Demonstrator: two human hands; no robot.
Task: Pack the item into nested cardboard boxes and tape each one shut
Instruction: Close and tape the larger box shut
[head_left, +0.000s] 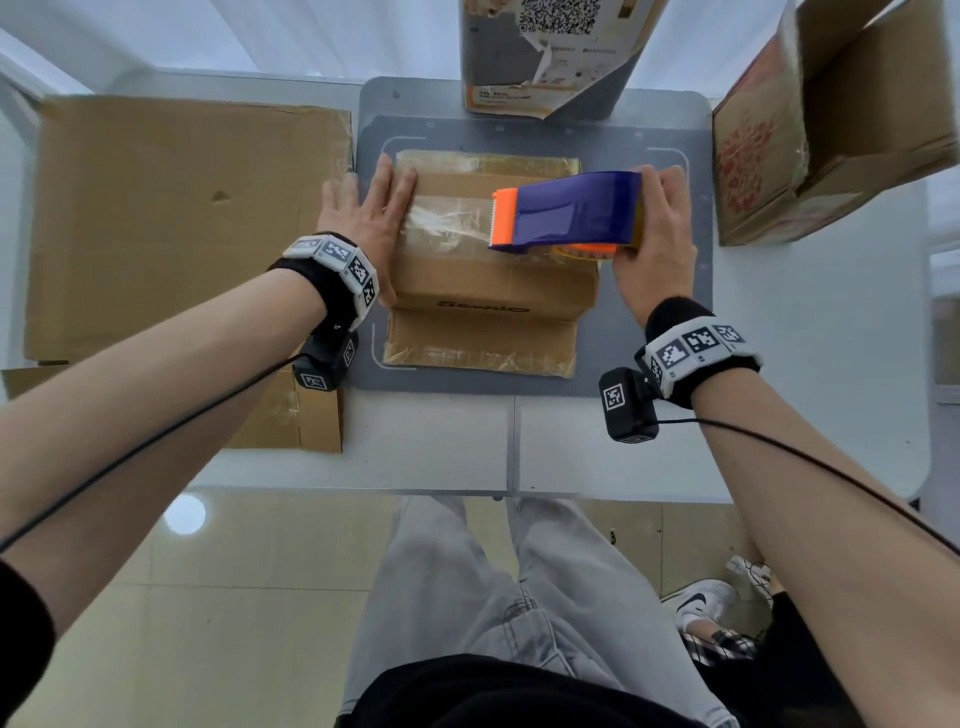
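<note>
Between our hands sits the box (488, 270): left hand (366, 218) spread flat, pinning its tape end (stops it shifting), while right hand (657, 244) wraps around the tape dispenser (569, 213) above the lid.

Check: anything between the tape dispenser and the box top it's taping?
Nothing visible. The right hand holds the tape dispenser over the small box; the left hand presses flat at the box's left edge, clear of the dispenser.
</note>
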